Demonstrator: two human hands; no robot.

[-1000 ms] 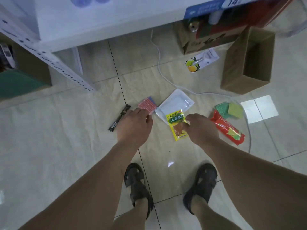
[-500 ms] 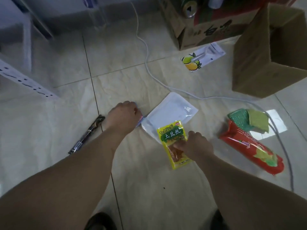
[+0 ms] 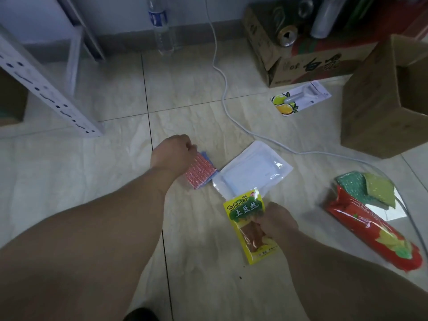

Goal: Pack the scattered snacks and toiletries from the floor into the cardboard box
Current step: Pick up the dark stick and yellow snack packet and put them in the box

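Presently logged, floor lot, two picks at once. Left hand (image 3: 172, 151): curled closed over the near corner of red-and-blue scrubbing pads (image 3: 201, 170), pinched at the edge, presumably because a flat pack gives no other purchase. Right hand (image 3: 276, 222): closed on yellow TuDouSi snack packet (image 3: 249, 224), gripped mid-length at its right edge, top end overlapping white pouch (image 3: 253, 170), likely being peeled clear of it. Not yet collected: red snack bag (image 3: 370, 235) with green sponge pads (image 3: 366, 186) resting on its upper end; carded peeler with lemon print (image 3: 301, 100). Open cardboard box (image 3: 379, 100): far right, well apart from both hands, interior mostly out of frame, contents impossible to tell. Also noted: white cable (image 3: 222, 84) trailing between items; water bottle (image 3: 161, 26) by wall.
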